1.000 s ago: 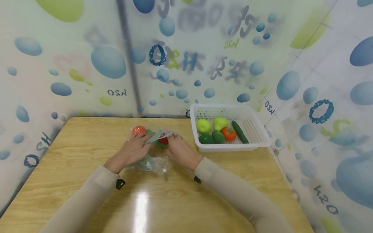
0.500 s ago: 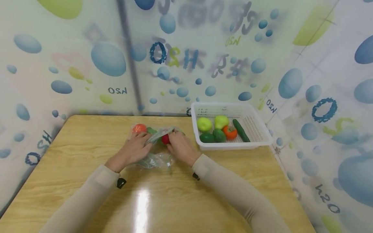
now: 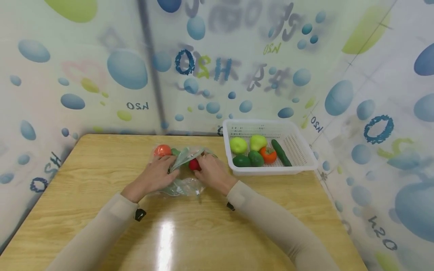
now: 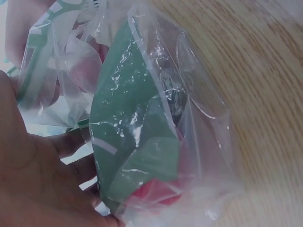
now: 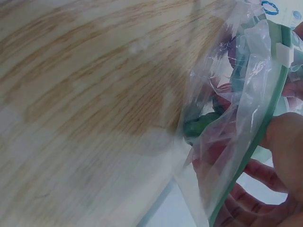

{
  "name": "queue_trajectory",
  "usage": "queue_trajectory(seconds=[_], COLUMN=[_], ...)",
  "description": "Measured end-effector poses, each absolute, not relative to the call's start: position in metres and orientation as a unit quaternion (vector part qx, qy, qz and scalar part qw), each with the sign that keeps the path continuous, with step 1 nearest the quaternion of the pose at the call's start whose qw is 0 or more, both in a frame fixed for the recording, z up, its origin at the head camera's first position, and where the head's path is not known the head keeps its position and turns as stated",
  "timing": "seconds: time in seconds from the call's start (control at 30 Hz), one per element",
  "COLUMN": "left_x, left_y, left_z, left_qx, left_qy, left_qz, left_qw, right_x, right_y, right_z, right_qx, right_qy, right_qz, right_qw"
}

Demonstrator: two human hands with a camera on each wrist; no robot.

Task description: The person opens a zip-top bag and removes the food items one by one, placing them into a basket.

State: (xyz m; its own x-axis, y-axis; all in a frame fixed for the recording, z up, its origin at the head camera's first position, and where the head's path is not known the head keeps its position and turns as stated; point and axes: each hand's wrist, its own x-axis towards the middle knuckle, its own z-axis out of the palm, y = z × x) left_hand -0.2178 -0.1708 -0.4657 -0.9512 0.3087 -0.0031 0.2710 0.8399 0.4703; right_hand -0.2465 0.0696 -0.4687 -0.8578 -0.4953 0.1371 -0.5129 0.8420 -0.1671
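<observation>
A clear zip bag (image 3: 184,186) with a green strip and a white slider (image 5: 284,55) lies on the table between my hands. My left hand (image 3: 154,175) grips the bag's left side at the green edge. My right hand (image 3: 213,171) holds the right side of the bag's mouth, its fingers partly behind the plastic. Close by the right thumb and fingers sits a round red item (image 3: 194,164). An orange-red tomato-like item (image 3: 162,150) shows through the plastic beyond the left hand, with a green item (image 5: 201,125) also inside. Plastic glare blurs the contents.
At the back right stands a white perforated basket (image 3: 271,170). It holds two yellow-green fruits (image 3: 238,145), two dark green avocado-like items (image 3: 255,159), an orange-red tomato (image 3: 268,154) and a cucumber (image 3: 281,153). The wooden table (image 3: 203,233) ends at a patterned wall (image 3: 237,94).
The red item near my right hand shows more fully and sits slightly lower and further right. The bag's green edge has shifted between the hands, which stay nearly in place.
</observation>
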Motion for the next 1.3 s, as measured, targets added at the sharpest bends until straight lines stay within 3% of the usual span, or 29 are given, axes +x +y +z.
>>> queue_trajectory(seconds=[0.27,0.63,1.3], left_x=[-0.212,-0.208,-0.206], left_y=[-0.175,-0.176,-0.179], left_z=[-0.467,-0.466,-0.465], left_qx=[0.136,0.124,0.115], left_qy=[0.959,0.962,0.965], left_qz=[0.249,0.241,0.237], left_qw=[0.015,-0.008,-0.009], right_x=[-0.240,-0.232,-0.222], right_y=[0.080,0.097,0.130], right_z=[-0.458,-0.454,-0.429], right_qx=[0.298,0.385,0.401], right_qy=[-0.945,-0.894,-0.868], right_qz=[0.115,0.173,0.242], right_qw=[0.064,0.153,0.164])
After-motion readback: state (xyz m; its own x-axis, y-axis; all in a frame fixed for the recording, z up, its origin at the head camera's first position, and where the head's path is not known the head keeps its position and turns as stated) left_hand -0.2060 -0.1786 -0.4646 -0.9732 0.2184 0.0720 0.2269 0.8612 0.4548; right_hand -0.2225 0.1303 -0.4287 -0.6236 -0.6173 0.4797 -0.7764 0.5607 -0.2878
